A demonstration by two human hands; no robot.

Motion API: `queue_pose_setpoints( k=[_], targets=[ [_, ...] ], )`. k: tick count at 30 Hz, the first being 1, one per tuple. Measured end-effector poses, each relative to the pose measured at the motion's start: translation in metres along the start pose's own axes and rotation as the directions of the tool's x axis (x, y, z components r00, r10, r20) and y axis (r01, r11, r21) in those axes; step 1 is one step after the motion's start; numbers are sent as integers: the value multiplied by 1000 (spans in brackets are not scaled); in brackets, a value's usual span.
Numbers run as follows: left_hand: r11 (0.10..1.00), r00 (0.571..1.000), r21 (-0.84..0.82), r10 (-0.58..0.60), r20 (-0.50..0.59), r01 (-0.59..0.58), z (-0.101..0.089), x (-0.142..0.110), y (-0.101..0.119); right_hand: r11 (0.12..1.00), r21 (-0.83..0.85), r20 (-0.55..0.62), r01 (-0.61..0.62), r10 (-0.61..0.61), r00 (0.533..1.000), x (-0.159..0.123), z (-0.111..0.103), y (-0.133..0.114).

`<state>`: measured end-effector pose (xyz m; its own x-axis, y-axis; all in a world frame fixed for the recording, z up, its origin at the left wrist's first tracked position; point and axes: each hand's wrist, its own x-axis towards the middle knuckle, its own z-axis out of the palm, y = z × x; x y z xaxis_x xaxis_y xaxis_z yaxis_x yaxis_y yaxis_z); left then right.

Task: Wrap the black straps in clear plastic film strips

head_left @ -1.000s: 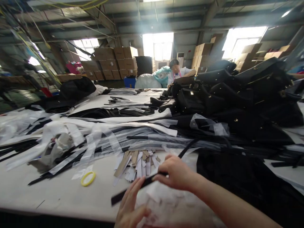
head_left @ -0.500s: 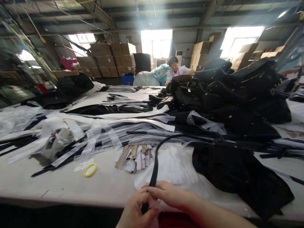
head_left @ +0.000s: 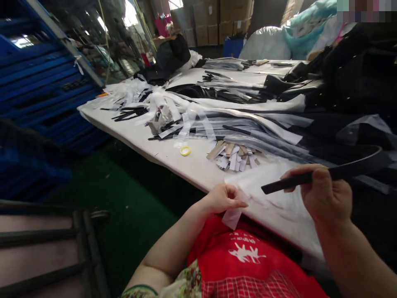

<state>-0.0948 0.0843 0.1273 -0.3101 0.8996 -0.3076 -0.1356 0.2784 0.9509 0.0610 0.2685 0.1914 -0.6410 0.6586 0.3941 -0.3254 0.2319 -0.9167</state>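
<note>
My right hand (head_left: 328,198) is closed around a black strap (head_left: 288,182), its thumb pressed on top. The strap's cut end points left, and its far part curves away to the right. At the table's front edge my left hand (head_left: 223,198) pinches a thin, translucent white sheet (head_left: 232,218), which hangs below the fingers in front of a red apron (head_left: 248,256). More thin white sheets (head_left: 266,186) lie on the table between my hands. Just beyond them is a heap of small white and brown card strips (head_left: 235,155).
A yellow tape ring (head_left: 185,151) lies near the front edge of the white table (head_left: 167,155). Long black and clear-wrapped strips (head_left: 254,130) cover the middle. Black bags (head_left: 366,78) are piled at the right. Blue pallets (head_left: 37,78) and a dark-framed rack (head_left: 46,248) stand at the left.
My hands have moved apart. The right now holds the strap farther right, near its end; the left has let go of the strap and pinches a thin sheet. The view has swung left and down.
</note>
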Motion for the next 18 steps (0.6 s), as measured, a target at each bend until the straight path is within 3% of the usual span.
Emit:
queue_pose_setpoints(
  k=[6, 10, 12, 15, 16, 18],
  targets=[
    [994, 995, -98, -29, 96, 38, 3, -2, 9, 976, -210, 209, -56, 100, 973, -10, 10, 18],
    [989, 990, -89, 126, 61, -120, 4, -1, 13, 937, -340, 270, -84, 183, 945, -21, 27, 29],
    [980, 982, -77, 188, 29, -185, 5, -1, 13, 935, -316, 282, -161, 255, 925, -32, 39, 36],
    [981, 985, -95, 171, 13, -169, 6, -2, 11, 912, -187, 337, -366, 409, 848, -38, 51, 48],
    [985, 988, -90, 152, 13, -150, 5, -4, 9, 891, -117, 326, -438, 451, 831, -34, 51, 51],
    [994, 994, -39, 107, 27, -106, 1, -9, 8, 849, 71, 194, -523, 503, 842, -22, 45, 54]
  ],
)
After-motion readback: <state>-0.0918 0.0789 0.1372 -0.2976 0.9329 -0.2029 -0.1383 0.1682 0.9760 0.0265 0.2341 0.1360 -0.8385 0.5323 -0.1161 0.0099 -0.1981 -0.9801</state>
